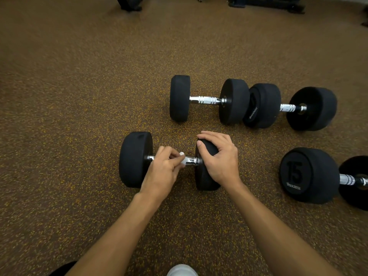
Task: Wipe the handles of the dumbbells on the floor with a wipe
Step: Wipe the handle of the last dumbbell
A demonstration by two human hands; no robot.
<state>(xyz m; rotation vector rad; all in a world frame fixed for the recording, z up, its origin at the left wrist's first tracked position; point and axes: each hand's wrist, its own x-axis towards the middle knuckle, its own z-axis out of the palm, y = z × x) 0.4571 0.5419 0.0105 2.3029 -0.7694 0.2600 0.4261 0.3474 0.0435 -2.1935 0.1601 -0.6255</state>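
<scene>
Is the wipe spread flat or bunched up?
Bunched: the wipe shows only as a small white wad pinched in the left hand at the handle.

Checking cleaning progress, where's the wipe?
In the head view, the wipe is pinched in the left hand against the handle of the nearest dumbbell, lower centre; the right hand grips its end.

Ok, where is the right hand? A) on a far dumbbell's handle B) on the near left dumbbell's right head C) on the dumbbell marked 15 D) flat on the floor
B: the right hand grips the right head of the dumbbell, while the left hand holds the wipe on its handle.
</scene>
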